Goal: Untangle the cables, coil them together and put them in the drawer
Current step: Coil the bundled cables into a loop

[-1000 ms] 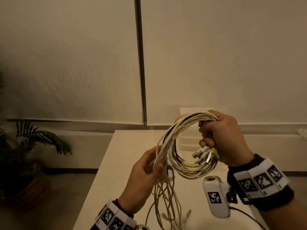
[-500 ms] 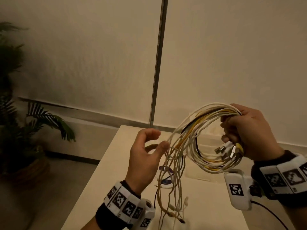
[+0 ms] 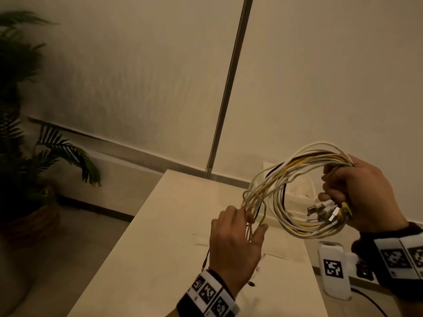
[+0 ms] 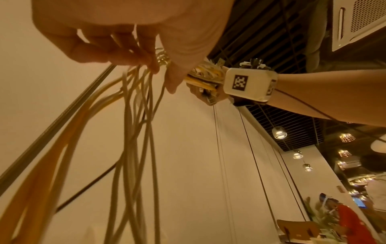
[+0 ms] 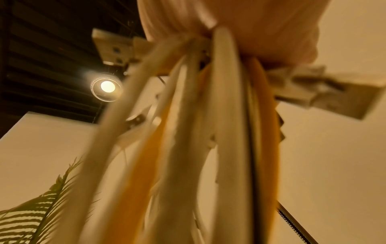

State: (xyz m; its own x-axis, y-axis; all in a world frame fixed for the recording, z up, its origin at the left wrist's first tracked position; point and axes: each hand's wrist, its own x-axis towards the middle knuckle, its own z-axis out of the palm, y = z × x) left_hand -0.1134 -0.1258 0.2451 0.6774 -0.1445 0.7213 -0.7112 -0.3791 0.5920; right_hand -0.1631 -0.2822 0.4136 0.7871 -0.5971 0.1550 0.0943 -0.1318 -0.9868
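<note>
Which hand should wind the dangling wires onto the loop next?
The left hand, probably. Its fingers are already among the loose strands hanging beside the coil. The right hand is busy gripping the coil and its plugs, so letting go could undo the loop.

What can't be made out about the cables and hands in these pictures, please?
- Loose cable ends: head view, mostly behind the left hand.
- Right hand grip on the coil: right wrist view blurred, too close.
- Drawer: in no view.
- Cable count: strands overlap in every view.
</note>
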